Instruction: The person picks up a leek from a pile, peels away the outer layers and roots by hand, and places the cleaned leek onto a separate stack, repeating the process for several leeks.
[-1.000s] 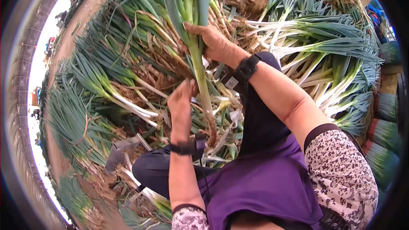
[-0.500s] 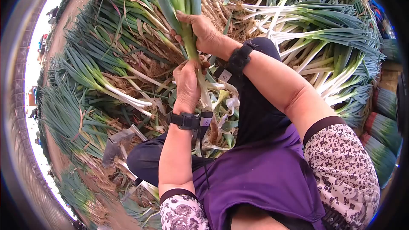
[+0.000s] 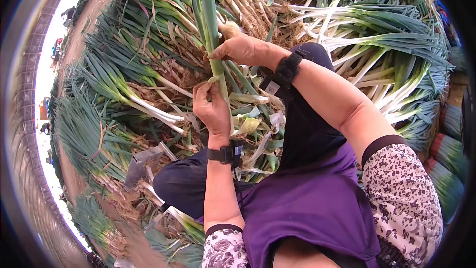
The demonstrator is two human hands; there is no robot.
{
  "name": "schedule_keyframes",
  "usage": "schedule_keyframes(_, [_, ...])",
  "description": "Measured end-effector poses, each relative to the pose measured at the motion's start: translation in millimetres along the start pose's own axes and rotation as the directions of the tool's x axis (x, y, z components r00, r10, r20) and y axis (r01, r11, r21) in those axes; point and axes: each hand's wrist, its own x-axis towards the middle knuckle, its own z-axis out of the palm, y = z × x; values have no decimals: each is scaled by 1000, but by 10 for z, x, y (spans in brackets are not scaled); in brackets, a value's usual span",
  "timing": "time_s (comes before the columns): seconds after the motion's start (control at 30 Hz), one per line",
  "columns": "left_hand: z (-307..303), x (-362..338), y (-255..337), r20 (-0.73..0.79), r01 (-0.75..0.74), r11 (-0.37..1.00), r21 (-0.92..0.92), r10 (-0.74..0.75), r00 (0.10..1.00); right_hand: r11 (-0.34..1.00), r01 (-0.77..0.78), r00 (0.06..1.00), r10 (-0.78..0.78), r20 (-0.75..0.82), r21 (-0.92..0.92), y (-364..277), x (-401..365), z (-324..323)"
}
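Note:
A leek (image 3: 210, 25) stands nearly upright in front of me, its long green leaves running past the top edge. My right hand (image 3: 242, 48) is closed around its green part, thumb across the front. Lower down, my left hand (image 3: 210, 111) pinches a thin strip of outer leaf (image 3: 214, 79) at the side of the stalk. Its fingers are curled, and the palm covers part of the leek. The leek's root end is hidden behind the left hand and wrist. Under the hands lie loose peeled leaves (image 3: 248, 125).
Unpeeled leeks (image 3: 163, 34) with brown roots are heaped ahead and to the left. Leeks with clean white stalks (image 3: 367, 69) lie piled at the right. A metal piece (image 3: 143, 166) sits by my left knee (image 3: 178, 181). Packed leek bundles (image 3: 446, 183) stand at far right.
My left hand has gone from wrapping the stalk to pinching a leaf strip at its side. My right hand has slid lower, and the leek shows fewer spread leaves.

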Motion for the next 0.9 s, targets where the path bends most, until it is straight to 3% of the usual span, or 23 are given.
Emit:
schedule_keyframes(0.03, [-34,-3,51,-8,-261,940,219,270,963,1000,-17,999,17,49,7,38,39,7])
schedule_keyframes(0.07, [-62,2,100,-8,-262,939,224,271,963,1000,-16,998,15,53,11,60,58,37])
schedule_keyframes(0.13, [-80,4,152,93,-509,789,344,510,855,964,57,990,-88,-107,-261,10,72,142])
schedule_keyframes(0.2, [-49,-20,103,81,-486,811,326,488,869,972,33,986,-71,-153,-234,122,197,167])
schedule_keyframes(0.27, [-48,-50,18,11,-179,972,152,179,984,922,101,911,-237,-338,-374,403,347,122])
schedule_keyframes(0.3, [-70,-107,-47,54,-149,976,160,143,988,959,22,899,-142,-414,-282,160,250,182])
schedule_keyframes(0.33, [-109,-185,-27,55,-150,975,161,143,988,960,22,898,-142,-416,-280,123,287,126])
schedule_keyframes(0.37, [-163,-291,16,134,-8,997,74,-2,991,951,-7,853,-156,-499,-310,69,367,50])
schedule_keyframes(0.43, [-272,-538,-42,236,236,970,-62,-216,948,922,-104,785,-154,-600,-373,-104,322,54])
schedule_keyframes(0.47, [-313,-648,-153,239,237,970,-59,-217,946,923,-106,784,-151,-602,-370,-63,292,81])
schedule_keyframes(0.53, [-363,-819,-249,213,523,814,-251,-480,851,898,-111,768,-193,-611,-425,103,242,132])
schedule_keyframes(0.6, [-290,-818,-213,206,504,829,-241,-464,861,911,-44,772,-229,-593,-410,144,256,173])
schedule_keyframes(0.67, [-147,-685,93,270,296,954,-51,-273,923,874,-2,692,-349,-632,-486,130,291,186])
schedule_keyframes(0.7, [-107,-646,121,266,299,953,-54,-275,924,932,15,727,-260,-635,-363,163,281,122])
schedule_keyframes(0.73, [-66,-600,144,303,154,986,71,-168,938,931,17,729,-262,-633,-366,190,277,66])
schedule_keyframes(0.77, [-42,-574,163,355,-4,982,189,-64,933,978,-173,821,77,-566,-118,212,275,4])
schedule_keyframes(0.8, [-53,-594,183,357,-10,983,186,-58,932,916,-388,823,395,-408,103,210,260,-32])
schedule_keyframes(0.83, [-83,-638,199,406,60,988,144,-115,907,959,-281,768,252,-588,44,286,238,54])
schedule_keyframes(0.87, [-116,-700,211,456,138,985,108,-172,873,958,-283,764,252,-594,43,308,255,40])
schedule_keyframes(0.9, [-150,-761,215,458,144,984,106,-177,871,984,-174,772,120,-624,-27,285,257,42])
